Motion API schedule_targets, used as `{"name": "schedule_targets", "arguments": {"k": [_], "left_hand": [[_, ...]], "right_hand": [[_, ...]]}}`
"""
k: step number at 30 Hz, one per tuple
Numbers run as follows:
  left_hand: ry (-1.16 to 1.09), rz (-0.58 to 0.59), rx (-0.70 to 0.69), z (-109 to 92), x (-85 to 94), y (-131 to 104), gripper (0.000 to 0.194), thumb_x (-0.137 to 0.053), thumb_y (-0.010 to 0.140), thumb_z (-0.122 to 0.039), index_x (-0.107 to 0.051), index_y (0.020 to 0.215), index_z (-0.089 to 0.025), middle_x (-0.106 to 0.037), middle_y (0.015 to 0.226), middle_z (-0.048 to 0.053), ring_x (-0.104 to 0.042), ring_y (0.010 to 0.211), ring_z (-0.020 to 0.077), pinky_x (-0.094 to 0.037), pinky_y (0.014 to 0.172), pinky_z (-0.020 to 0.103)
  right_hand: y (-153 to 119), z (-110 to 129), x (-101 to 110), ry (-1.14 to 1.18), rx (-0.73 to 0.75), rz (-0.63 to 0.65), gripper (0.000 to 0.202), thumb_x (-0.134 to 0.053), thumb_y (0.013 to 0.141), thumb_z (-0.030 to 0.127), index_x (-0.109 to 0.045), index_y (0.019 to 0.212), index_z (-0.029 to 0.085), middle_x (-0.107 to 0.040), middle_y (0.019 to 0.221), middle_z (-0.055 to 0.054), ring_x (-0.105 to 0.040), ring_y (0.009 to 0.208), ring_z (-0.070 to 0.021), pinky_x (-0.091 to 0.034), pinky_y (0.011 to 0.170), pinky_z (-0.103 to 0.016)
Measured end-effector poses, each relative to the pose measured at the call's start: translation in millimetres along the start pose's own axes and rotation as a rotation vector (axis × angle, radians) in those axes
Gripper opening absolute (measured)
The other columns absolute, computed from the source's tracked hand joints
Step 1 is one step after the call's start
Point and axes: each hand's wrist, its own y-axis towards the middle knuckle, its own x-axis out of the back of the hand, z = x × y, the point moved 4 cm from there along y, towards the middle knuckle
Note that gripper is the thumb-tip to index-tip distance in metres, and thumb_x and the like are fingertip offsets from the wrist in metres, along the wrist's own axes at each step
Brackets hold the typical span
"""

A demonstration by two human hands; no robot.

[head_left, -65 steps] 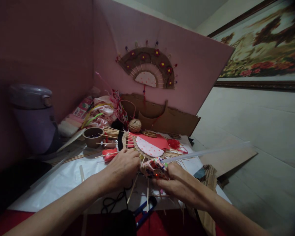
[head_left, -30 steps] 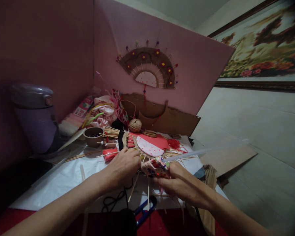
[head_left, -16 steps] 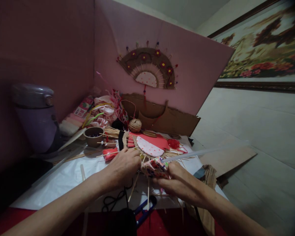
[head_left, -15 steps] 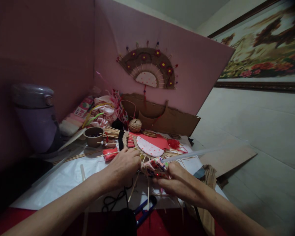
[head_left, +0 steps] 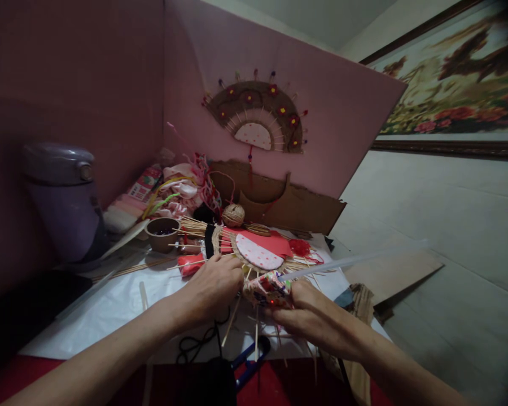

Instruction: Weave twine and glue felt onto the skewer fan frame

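Note:
My right hand (head_left: 307, 313) is closed around a patterned glue gun (head_left: 267, 288) with a small red light and a long clear glue stick (head_left: 347, 261) out of its back. My left hand (head_left: 220, 282) has its fingers pressed together at the edge of the stick fan; what they pinch, if anything, is hidden. The fan lies between and beyond my hands, with a white half circle with red dots (head_left: 259, 251), twine edging, thin sticks pointing outward and a black strip (head_left: 209, 241) at its left. The gun's nozzle is not visible.
A brown bowl (head_left: 162, 235), a red packet (head_left: 190, 265) and a purple flask (head_left: 63, 203) stand left. Behind are a twine ball (head_left: 233, 215) and cardboard (head_left: 305, 206). A finished fan (head_left: 254, 115) hangs on the pink board. Blue-handled scissors (head_left: 250, 363) lie near the front edge.

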Motion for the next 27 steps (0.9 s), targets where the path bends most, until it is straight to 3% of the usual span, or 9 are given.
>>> {"name": "schedule_targets", "arguments": {"k": [12, 18, 27], "left_hand": [[0.002, -0.011, -0.002, 0, -1.7, 0, 0.009, -0.051, 0.076, -0.014, -0.058, 0.078, -0.018, -0.059, 0.086, 0.005, -0.052, 0.084, 0.0205, -0.04, 0.073, 0.035], [-0.015, -0.017, -0.006, 0, -1.2, -1, 0.01, -0.049, 0.079, -0.016, -0.059, 0.08, -0.018, -0.058, 0.086, 0.004, -0.052, 0.084, 0.0198, -0.04, 0.074, 0.035], [0.018, -0.054, -0.005, 5, -10.3, -1, 0.013, -0.049, 0.08, -0.017, -0.057, 0.07, -0.018, -0.058, 0.081, 0.003, -0.052, 0.08, 0.0185, -0.04, 0.071, 0.034]], "right_hand": [[-1, -11, 0, 0.084, -0.054, -0.071, 0.02, -0.054, 0.08, 0.027, -0.047, 0.064, 0.016, -0.043, 0.058, 0.005, -0.035, 0.054, -0.008, -0.026, 0.048, -0.02], [-5, -27, -1, 0.198, -0.264, -0.063, 0.031, -0.052, 0.08, 0.035, -0.048, 0.055, 0.016, -0.041, 0.044, 0.005, -0.034, 0.039, -0.0061, -0.023, 0.037, -0.02], [-19, -30, 13, 0.389, -0.239, -0.246, 0.042, -0.054, 0.079, 0.047, -0.043, 0.05, 0.018, -0.037, 0.039, 0.006, -0.031, 0.035, -0.0054, -0.022, 0.034, -0.019]]}}
